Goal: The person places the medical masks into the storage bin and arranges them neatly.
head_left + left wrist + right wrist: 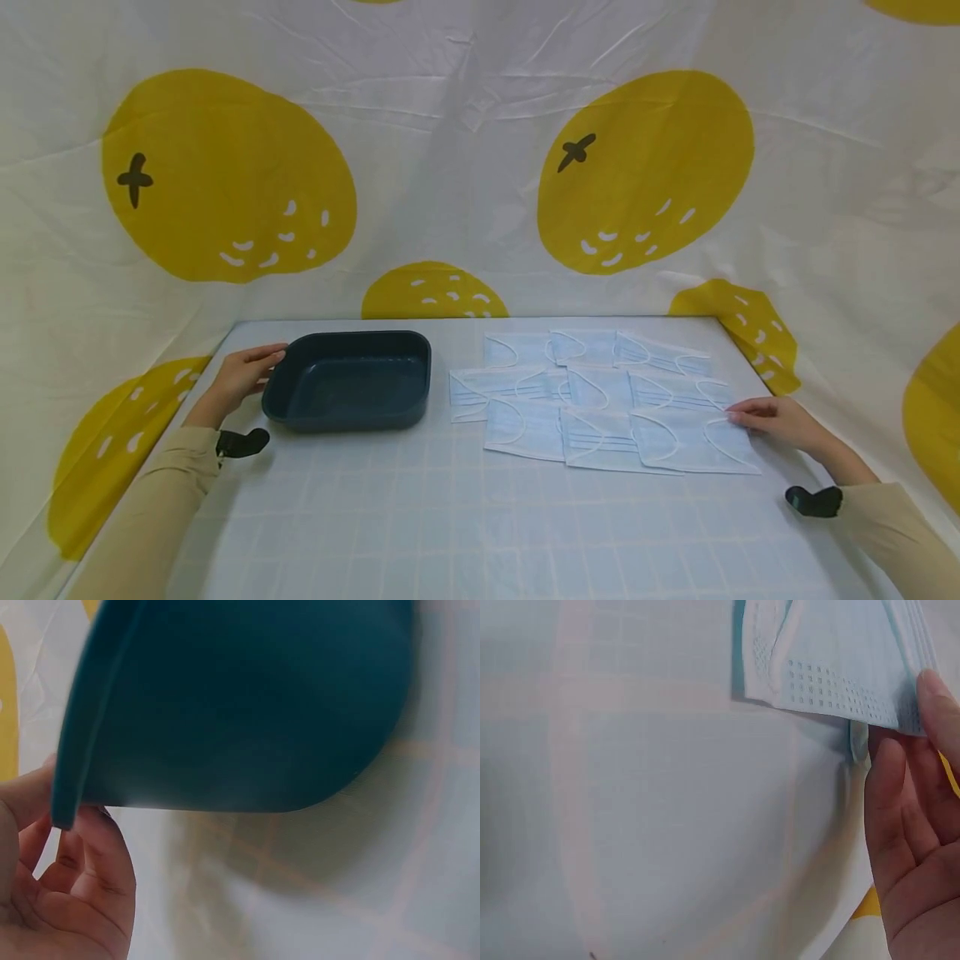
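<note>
On the left of the table stands a dark teal rectangular bin (345, 419) with rounded corners and nothing visible inside. My left hand (236, 377) grips its left rim; in the left wrist view the thumb lies outside the rim and curled fingers sit under it. Right of the bin, several pale blue face masks (600, 387) with white ear loops lie in overlapping rows. At the right end of these rows, my right hand (783, 427) pinches the edge of a mask (847, 667), thumb on top and fingers beneath.
A pale checked cloth (450, 533) covers the table. Behind and beside it hangs a white curtain (457, 192) printed with large yellow fruit shapes. Black wrist straps (243, 443) sit at both beige sleeves.
</note>
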A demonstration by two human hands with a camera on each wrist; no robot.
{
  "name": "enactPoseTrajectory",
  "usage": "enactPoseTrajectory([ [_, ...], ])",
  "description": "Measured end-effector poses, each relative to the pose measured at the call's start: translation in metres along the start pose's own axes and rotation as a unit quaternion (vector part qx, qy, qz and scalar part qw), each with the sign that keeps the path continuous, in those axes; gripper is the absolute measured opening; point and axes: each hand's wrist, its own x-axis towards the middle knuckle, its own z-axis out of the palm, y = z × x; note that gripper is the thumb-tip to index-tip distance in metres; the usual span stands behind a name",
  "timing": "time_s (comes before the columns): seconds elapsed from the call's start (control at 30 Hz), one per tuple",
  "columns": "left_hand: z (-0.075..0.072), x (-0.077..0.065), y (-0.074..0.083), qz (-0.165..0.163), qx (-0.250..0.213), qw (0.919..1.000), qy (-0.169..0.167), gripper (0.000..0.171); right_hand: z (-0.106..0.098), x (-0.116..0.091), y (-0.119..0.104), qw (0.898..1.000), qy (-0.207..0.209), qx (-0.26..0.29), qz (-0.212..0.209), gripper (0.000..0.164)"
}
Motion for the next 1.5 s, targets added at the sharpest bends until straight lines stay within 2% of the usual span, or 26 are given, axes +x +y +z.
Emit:
enactPoseTrajectory([
  [0.33, -0.001, 0.000, 0.001, -0.012, 0.009, 0.9996, -0.023, 0.069, -0.002, -0.005, -0.009, 0.999, 0.009, 0.036, 0.004, 0.050],
  [0.67, -0.001, -0.002, 0.005, -0.011, 0.029, 0.9995, -0.005, 0.062, -0.007, -0.010, -0.018, 0.998, 0.022, 0.036, 0.040, 0.057],
  [1.07, -0.001, -0.003, 0.007, -0.014, 0.029, 0.9995, -0.004, 0.060, -0.014, -0.013, -0.016, 0.997, 0.035, 0.068, 0.028, 0.054],
  [1.27, -0.001, -0.004, 0.009, -0.016, 0.035, 0.9993, 0.000, 0.059, -0.014, -0.011, -0.017, 0.996, 0.041, 0.068, 0.045, 0.060],
  [1.4, -0.001, 0.003, 0.002, -0.015, 0.029, 0.9994, 0.007, 0.061, -0.013, -0.009, -0.022, 0.995, 0.046, 0.083, 0.039, 0.062],
  [1.5, -0.001, 0.018, -0.013, -0.019, 0.015, 0.9993, 0.028, 0.064, -0.011, -0.008, -0.027, 0.994, 0.053, 0.092, 0.018, 0.059],
])
